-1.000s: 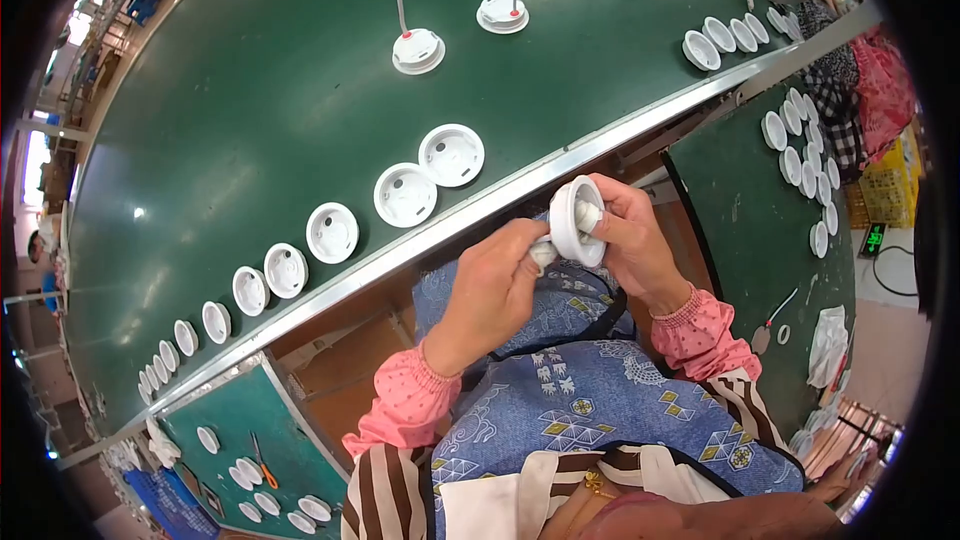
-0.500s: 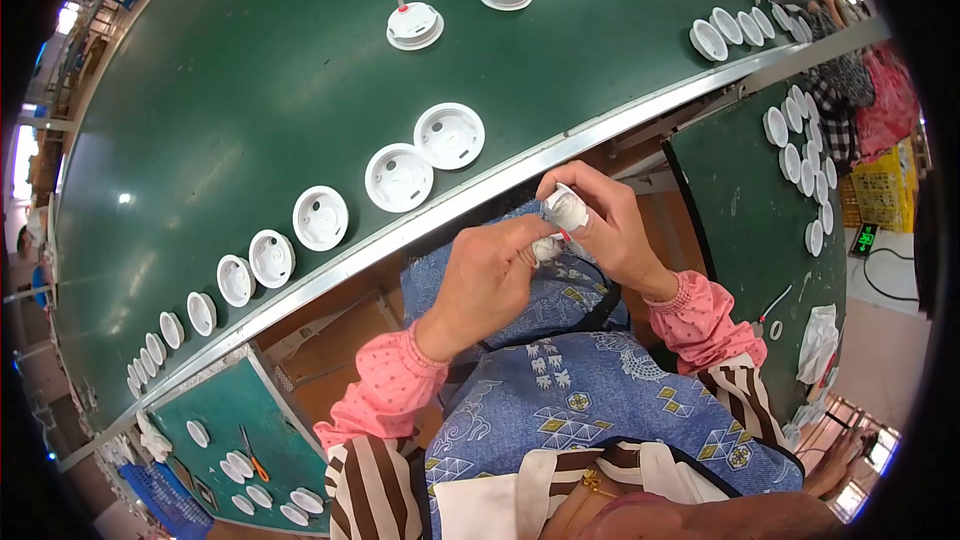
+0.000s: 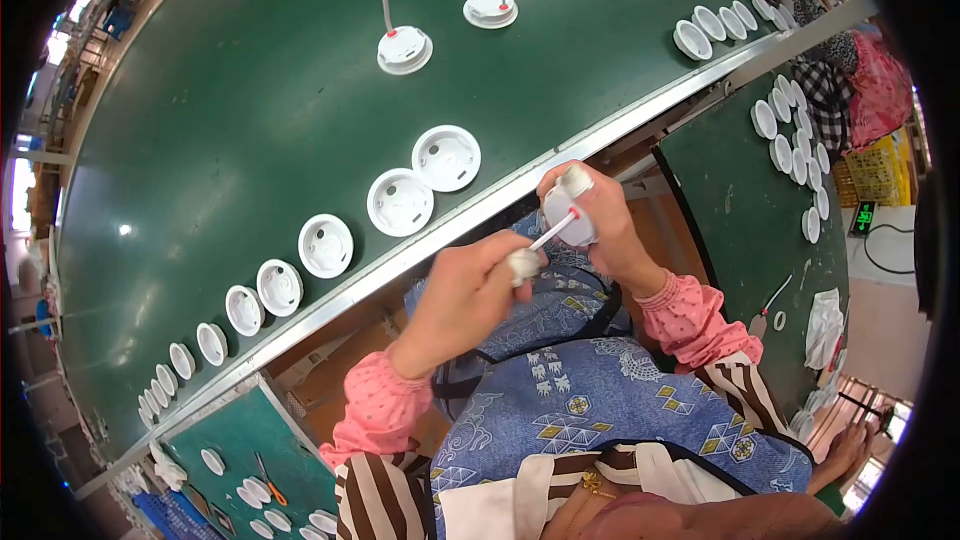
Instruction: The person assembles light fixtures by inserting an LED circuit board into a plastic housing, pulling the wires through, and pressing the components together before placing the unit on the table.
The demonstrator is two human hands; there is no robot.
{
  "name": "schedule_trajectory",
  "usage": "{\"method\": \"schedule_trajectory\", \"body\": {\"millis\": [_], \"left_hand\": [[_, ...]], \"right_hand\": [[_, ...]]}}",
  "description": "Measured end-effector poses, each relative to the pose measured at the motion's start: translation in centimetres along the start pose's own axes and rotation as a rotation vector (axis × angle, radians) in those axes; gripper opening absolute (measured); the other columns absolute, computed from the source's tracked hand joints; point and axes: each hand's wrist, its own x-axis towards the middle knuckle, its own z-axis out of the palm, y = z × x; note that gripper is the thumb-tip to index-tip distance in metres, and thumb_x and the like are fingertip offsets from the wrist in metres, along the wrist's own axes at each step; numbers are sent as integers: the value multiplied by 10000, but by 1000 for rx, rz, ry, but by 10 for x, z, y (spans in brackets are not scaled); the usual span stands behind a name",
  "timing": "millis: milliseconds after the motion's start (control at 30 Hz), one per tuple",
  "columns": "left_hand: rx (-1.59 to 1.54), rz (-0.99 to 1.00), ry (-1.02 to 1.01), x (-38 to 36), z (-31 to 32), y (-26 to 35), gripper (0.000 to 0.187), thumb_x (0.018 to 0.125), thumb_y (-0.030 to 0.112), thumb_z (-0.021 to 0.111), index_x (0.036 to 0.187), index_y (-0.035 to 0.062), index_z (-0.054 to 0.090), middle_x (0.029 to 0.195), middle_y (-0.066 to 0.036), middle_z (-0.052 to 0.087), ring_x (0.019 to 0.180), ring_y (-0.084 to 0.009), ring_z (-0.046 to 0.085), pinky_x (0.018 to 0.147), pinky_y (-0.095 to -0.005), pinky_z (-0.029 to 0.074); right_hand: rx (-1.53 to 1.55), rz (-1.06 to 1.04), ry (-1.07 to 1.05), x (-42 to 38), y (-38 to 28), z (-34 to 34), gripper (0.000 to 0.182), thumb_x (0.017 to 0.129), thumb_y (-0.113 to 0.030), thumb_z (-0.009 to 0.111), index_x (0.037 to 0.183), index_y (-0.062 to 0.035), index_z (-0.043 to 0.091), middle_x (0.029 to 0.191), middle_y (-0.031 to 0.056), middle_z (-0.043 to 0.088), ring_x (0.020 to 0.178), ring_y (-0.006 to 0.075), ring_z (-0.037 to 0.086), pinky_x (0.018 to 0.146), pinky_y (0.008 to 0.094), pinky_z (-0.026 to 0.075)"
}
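Observation:
My right hand [image 3: 612,225] grips a round white plastic housing [image 3: 572,228] with a red cable grommet, just in front of the table edge. A whitish cable [image 3: 552,231] runs from the grommet to my left hand [image 3: 462,292], whose closed thumb and fingers pinch it. White coverings wrap fingertips of both hands. Both hands are above my lap and blue patterned apron [image 3: 590,390]. Nearest on the green table are open white round housings, among them one cup [image 3: 446,158] and its neighbour [image 3: 400,202], touching each other.
Capped housings with upright cables [image 3: 404,48] stand farther back on the table [image 3: 250,90]. A metal edge strip [image 3: 520,185] borders it. More white cups [image 3: 780,152] lie on the right side table. Orange-handled pliers [image 3: 272,485] lie at lower left. Another person's hand [image 3: 850,455] shows at lower right.
My left hand has moved down and left from my right hand, with the cable now stretched between them. The housing has turned so its round face shows. The whole view has shifted slightly.

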Motion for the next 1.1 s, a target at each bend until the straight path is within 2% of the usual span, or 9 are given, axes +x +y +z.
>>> {"method": "schedule_trajectory", "body": {"millis": [133, 233, 333, 467, 500, 600, 633, 800, 1100], "left_hand": [[-128, 189, 178, -11, -36, -19, 386, 1072, 232, 431, 1294, -33, 603, 1084, -141, 727, 909, -150, 681, 799, -279, 520], [294, 241, 391, -3, -4, -16, 449, 992, 155, 551, 1407, -14, 524, 1303, -177, 645, 1218, -301, 628, 1044, -405, 450], [372, 647, 390, 15, 21, -14, 466, 1055, 254, 512, 1425, -31, 517, 1397, -164, 599, 1308, -314, 551, 1079, -406, 421], [-363, 479, 271, 29, 34, -20, 374, 1058, 250, 522, 1182, -93, 606, 1142, -230, 687, 1025, -299, 689, 989, -420, 494], [-665, 361, 393, 33, 46, -2, 293, 1047, 214, 535, 958, -60, 591, 810, -121, 641, 720, -201, 630, 811, -370, 511], [-875, 263, 236, 33, 36, -1, 256, 1033, 177, 533, 859, -11, 530, 657, -5, 441, 596, -132, 449, 660, -336, 424], [-799, 214, 330, 26, 48, 16, 245, 1015, 147, 524, 807, 27, 475, 642, 30, 291, 572, -110, 292, 592, -321, 313], [-735, 267, 366, 22, 56, 22, 237, 1016, 142, 510, 805, 36, 486, 615, 29, 304, 542, -102, 304, 573, -305, 299], [-752, 420, 271, 28, 37, -1, 248, 1046, 184, 532, 845, 39, 520, 641, 16, 351, 566, -122, 386, 634, -331, 386]], "right_hand": [[329, 272, -17, 0, -26, -2, 545, 1036, -482, 424, 1004, 18, 640, 780, 102, 616, 559, 143, 575, 392, 212, 374], [432, 378, -9, 1, -32, 10, 530, 1028, -515, 470, 933, -23, 644, 699, 82, 592, 514, 173, 574, 354, 229, 306], [399, 469, 26, -1, -34, 26, 497, 1015, -507, 478, 921, -48, 644, 718, 86, 608, 518, 172, 578, 355, 232, 309], [377, 495, 55, -5, -22, 28, 422, 992, -470, 502, 930, -78, 646, 748, 60, 615, 550, 166, 595, 366, 234, 313], [357, 485, 25, -5, -19, 27, 411, 989, -466, 513, 931, -80, 645, 750, 54, 613, 550, 165, 592, 367, 237, 313], [256, 373, -4, -9, -12, 24, 327, 982, -378, 561, 924, -66, 638, 760, 20, 605, 590, 110, 576, 430, 243, 369], [208, 283, 0, -6, 0, 22, 304, 983, -350, 569, 927, -59, 638, 765, 12, 604, 609, 93, 570, 455, 242, 385], [-39, -48, -21, -3, 17, 13, 235, 987, -248, 592, 1020, -23, 650, 804, -10, 608, 676, 51, 537, 534, 243, 429], [189, 92, -34, -7, 3, 22, 215, 1009, -286, 546, 1008, -79, 602, 740, -41, 521, 595, 37, 479, 448, 213, 375]]}}
